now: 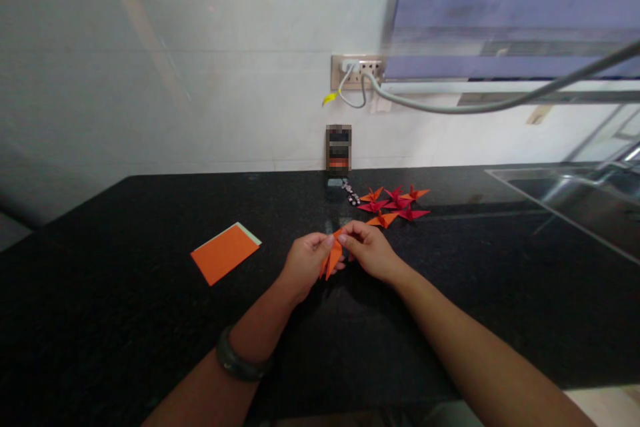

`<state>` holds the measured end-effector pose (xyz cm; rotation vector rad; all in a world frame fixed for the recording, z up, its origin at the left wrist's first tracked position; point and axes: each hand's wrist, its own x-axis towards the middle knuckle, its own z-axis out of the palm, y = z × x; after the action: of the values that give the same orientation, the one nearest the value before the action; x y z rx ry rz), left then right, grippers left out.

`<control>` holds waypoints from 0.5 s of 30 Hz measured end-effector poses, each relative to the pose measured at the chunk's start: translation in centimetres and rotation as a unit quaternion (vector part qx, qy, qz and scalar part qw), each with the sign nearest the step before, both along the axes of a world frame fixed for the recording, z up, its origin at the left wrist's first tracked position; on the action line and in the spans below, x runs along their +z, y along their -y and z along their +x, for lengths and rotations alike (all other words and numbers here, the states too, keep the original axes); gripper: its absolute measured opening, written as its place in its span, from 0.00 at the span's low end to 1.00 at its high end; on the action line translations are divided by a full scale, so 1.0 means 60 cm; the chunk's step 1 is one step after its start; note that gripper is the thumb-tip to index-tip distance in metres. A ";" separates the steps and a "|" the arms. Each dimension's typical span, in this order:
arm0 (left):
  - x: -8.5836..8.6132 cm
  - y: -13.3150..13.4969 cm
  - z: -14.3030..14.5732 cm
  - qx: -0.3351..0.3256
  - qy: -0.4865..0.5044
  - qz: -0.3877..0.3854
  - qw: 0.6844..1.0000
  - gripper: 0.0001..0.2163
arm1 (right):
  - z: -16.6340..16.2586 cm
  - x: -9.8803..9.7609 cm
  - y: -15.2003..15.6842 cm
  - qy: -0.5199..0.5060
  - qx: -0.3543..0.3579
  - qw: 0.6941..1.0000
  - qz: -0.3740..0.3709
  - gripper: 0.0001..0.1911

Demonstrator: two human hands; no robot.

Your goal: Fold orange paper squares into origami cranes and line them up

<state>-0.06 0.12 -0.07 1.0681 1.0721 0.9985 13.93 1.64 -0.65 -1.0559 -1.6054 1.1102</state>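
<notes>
Between my two hands is a piece of folded orange paper (332, 260), narrow and pointed, with two tips toward me. My left hand (306, 264) grips its left side, thumb on top and fingers partly hidden beneath. The thumb and forefinger of my right hand (369, 248) pinch its upper right edge. Just beyond my right hand, several red and orange paper cranes (400, 202) stand in a cluster. To the left of my hands lies a stack of square paper (226, 255), orange on top with a pale sheet showing at the back edge.
A phone (339, 149), its screen blurred, leans on the wall with a beaded strap (352, 195) beside it. A grey cable (460, 109) runs rightward from the wall socket (356, 72). A metal sink (590, 197) is set into the black countertop (125, 320) at right.
</notes>
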 end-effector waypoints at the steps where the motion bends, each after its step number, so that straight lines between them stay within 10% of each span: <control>1: 0.000 0.000 0.000 0.001 0.002 -0.003 1.000 0.10 | 0.000 0.001 0.000 0.001 0.003 1.000 0.003 0.08; 15: -0.002 0.001 0.002 0.005 0.008 -0.016 1.000 0.13 | -0.005 0.004 0.006 -0.077 0.028 0.995 -0.049 0.13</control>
<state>0.07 0.04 -0.18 1.0275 1.0776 0.9944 13.60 1.28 -0.40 -0.9674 -1.4792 1.2878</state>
